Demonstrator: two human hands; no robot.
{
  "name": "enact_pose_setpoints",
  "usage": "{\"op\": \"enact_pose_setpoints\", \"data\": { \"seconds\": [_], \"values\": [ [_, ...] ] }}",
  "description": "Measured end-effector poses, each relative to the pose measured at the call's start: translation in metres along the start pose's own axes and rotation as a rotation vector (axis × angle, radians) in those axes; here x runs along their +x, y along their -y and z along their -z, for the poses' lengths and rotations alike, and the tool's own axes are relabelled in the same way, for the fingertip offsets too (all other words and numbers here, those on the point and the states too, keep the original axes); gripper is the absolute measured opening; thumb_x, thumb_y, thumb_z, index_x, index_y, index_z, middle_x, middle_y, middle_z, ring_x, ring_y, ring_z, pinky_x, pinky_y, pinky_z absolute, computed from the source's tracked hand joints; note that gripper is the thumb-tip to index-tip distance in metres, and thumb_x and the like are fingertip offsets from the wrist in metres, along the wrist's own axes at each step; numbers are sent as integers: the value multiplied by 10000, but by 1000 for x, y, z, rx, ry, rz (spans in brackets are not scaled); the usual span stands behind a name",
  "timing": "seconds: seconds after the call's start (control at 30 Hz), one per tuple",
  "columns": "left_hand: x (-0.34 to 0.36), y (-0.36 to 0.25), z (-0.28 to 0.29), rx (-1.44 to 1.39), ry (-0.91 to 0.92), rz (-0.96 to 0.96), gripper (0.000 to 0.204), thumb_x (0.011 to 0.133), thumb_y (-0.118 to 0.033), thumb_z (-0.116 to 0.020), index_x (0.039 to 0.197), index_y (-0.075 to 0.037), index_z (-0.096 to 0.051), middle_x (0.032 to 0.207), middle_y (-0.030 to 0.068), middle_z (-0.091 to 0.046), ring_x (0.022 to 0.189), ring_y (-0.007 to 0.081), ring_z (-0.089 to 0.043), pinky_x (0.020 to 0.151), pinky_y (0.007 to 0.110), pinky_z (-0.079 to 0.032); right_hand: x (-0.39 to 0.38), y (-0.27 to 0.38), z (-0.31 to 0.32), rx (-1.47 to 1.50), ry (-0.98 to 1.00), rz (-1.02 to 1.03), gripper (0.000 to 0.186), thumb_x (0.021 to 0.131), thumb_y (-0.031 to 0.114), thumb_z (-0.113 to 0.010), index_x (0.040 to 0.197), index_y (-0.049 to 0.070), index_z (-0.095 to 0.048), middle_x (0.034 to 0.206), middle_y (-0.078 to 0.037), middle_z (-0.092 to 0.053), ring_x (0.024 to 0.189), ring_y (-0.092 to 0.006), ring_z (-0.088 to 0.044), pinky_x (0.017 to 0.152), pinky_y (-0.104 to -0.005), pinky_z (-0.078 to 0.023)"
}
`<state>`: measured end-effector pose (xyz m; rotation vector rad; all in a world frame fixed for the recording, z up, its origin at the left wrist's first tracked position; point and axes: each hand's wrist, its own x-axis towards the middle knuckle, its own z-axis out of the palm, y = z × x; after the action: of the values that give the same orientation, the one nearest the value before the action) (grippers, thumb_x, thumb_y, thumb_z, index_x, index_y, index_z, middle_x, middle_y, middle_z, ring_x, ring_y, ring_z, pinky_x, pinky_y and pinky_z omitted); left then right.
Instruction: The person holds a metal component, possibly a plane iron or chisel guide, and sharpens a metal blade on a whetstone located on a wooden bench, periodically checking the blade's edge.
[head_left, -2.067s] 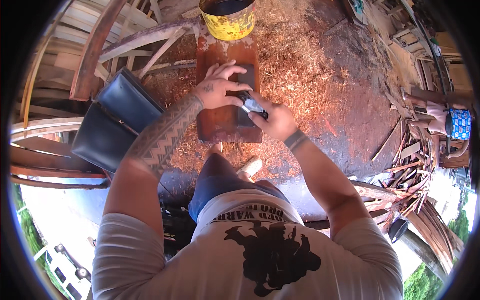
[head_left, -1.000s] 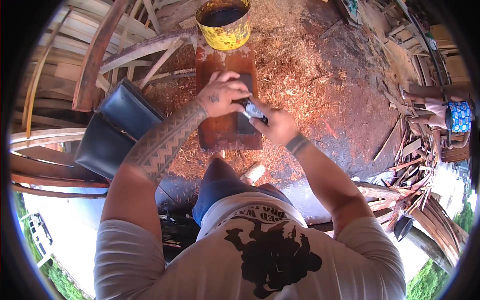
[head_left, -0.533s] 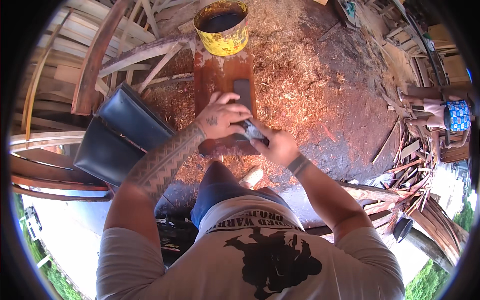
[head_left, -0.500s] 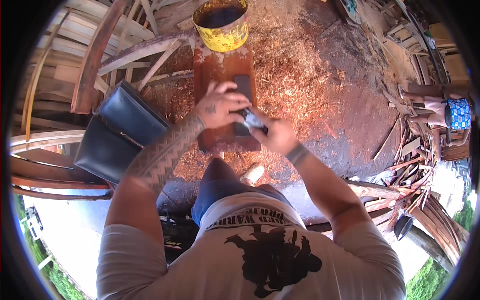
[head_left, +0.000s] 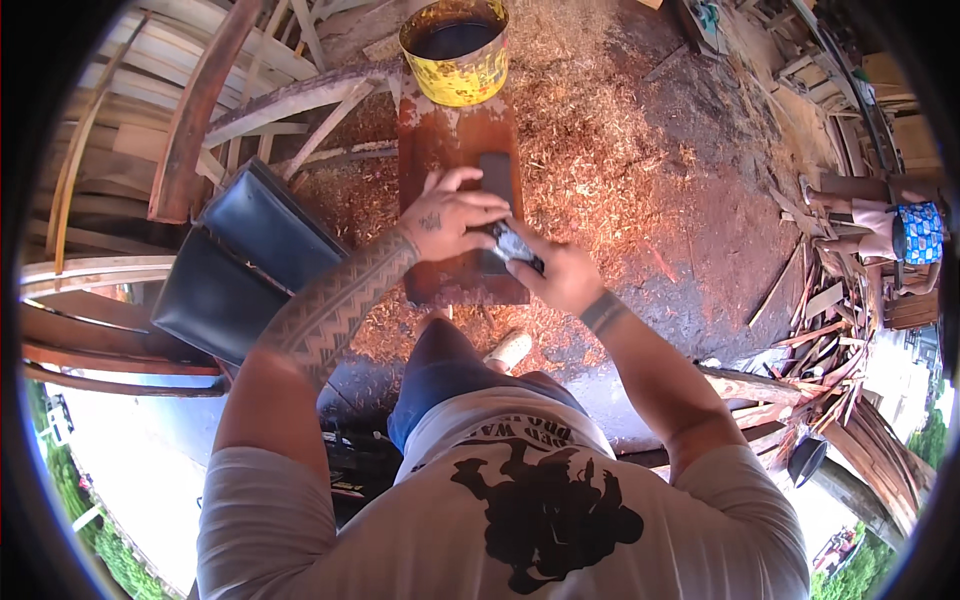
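A dark, flat rectangular block, like a sharpening stone (head_left: 495, 172), lies lengthwise on a reddish-brown wooden board (head_left: 432, 278). Over its nearer half, both hands meet on a small shiny metal piece (head_left: 514, 242) with a flat, silvery face; its exact kind does not show. My right hand (head_left: 566, 280) grips the near right end, thumb and fingers closed round it. From the left, my left hand (head_left: 448, 220) presses its fingertips on the far left end. Its fingers partly cover the metal piece and the stone.
A yellow, stained bucket (head_left: 455, 75) of dark liquid stands on the board's far end. A black padded case-like seat (head_left: 260, 255) is at left, beside stacked timber (head_left: 185, 120). Wood shavings (head_left: 590, 150) cover the ground. At far right are scrap wood (head_left: 835, 330) and another person (head_left: 900, 230).
The whole view has shifted slightly. Both hands remain on the metal piece over the stone, a little nearer to me, and the left fingers sit slightly differently.
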<state>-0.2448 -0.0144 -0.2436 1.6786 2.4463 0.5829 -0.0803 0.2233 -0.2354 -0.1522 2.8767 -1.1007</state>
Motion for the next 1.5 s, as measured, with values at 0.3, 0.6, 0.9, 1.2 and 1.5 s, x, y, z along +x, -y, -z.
{"op": "enact_pose_setpoints", "data": {
  "seconds": [0.3, 0.6, 0.9, 1.2, 1.5],
  "values": [
    [5, 10, -4, -36, -76, 38, 523, 861, -453, -895, 1355, -305, -812, 1504, -10, -595, 1556, 308, -403, 1265, 561, -275, 12, -2, -1, -34, -55, 12, 700, 965, 375, -771, 1608, 182, -574, 856, -212, -785, 783, -399, -792, 754, -509, -650],
    [7, 15, -8, -40, -97, 63, 526, 879, -466, -881, 1368, -294, -793, 1568, 31, -557, 1607, 350, -365, 1253, 643, -277, 22, -4, 4, -44, -26, 4, 697, 961, 366, -790, 1606, 199, -586, 917, -218, -799, 782, -398, -795, 758, -506, -652],
    [9, 26, -4, -49, -56, 163, 519, 912, -479, -864, 1404, -339, -774, 1666, 32, -461, 1673, 394, -243, 1310, 785, -111, 39, 1, 2, -86, -103, 34, 691, 951, 326, -813, 1596, 196, -600, 795, -196, -777, 690, -378, -783, 696, -499, -651],
    [8, 21, -2, -58, -52, 228, 495, 939, -439, -852, 1413, -330, -761, 1703, 21, -429, 1671, 402, -225, 1300, 805, -115, 40, 3, 5, -41, -70, 25, 674, 960, 337, -767, 1594, 206, -578, 876, -209, -783, 762, -423, -770, 712, -539, -632],
    [2, 19, 1, -44, -82, 245, 514, 969, -494, -813, 1460, -365, -732, 1706, 38, -424, 1680, 435, -192, 1308, 784, -111, 50, 6, 6, -53, 2, -3, 674, 956, 334, -772, 1591, 211, -583, 876, -219, -785, 764, -437, -768, 740, -541, -640]
  ]
}}
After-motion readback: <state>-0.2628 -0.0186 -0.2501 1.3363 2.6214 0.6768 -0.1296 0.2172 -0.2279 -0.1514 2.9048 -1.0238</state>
